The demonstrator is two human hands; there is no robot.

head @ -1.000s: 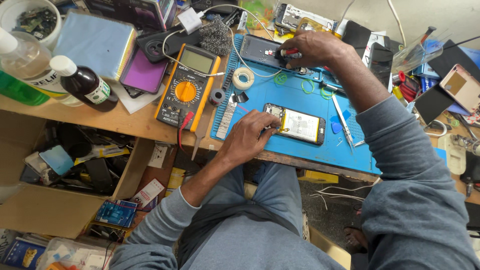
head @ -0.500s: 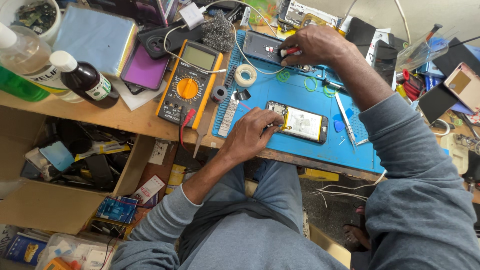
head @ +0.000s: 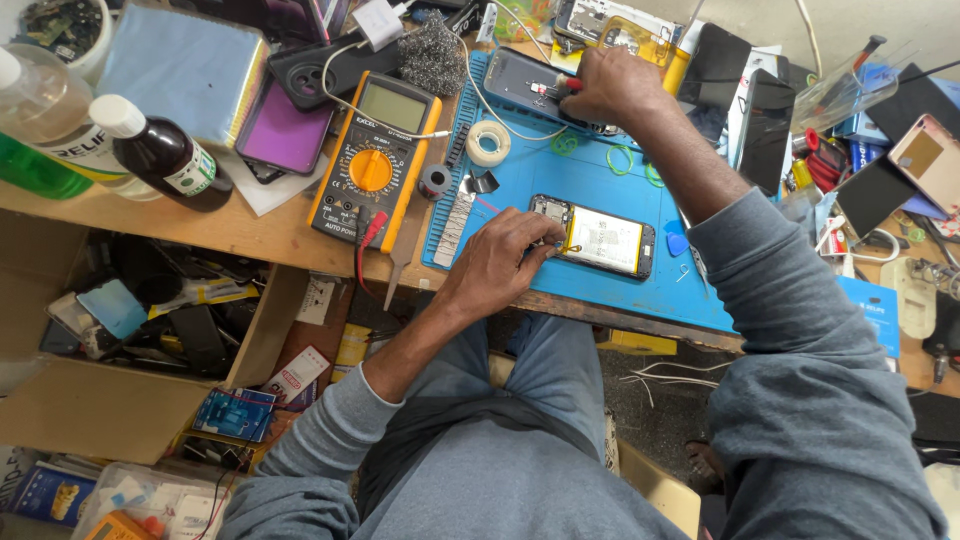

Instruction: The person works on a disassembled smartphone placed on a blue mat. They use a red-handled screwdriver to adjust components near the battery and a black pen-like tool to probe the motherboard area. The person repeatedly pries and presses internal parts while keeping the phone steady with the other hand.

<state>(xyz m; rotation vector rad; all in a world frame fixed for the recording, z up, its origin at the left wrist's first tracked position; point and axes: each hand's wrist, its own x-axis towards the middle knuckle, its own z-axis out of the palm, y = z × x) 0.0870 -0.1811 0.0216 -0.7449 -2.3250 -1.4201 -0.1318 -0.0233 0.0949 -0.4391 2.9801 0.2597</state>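
At the bench's front edge, on a blue work mat (head: 610, 185), lies an opened phone (head: 600, 237), back off, innards up. Left hand (head: 500, 262) rests on its left end, fingers curled together on the top corner; can't tell if they pinch anything. Right hand (head: 605, 85) is at the mat's far edge, closed on a small red-tipped tool (head: 570, 85) over a second phone (head: 535, 85). Hands well apart.

Bench is wood, v. cluttered: yellow multimeter (head: 375, 160) just left of mat, tape roll (head: 488, 143) on mat's left part, dark bottle (head: 160, 155) nr left corner, more phones and parts along the back & right. Open room only mid-mat, between the two phones. Below the front edge: open cardboard box (head: 110, 390) of bits.
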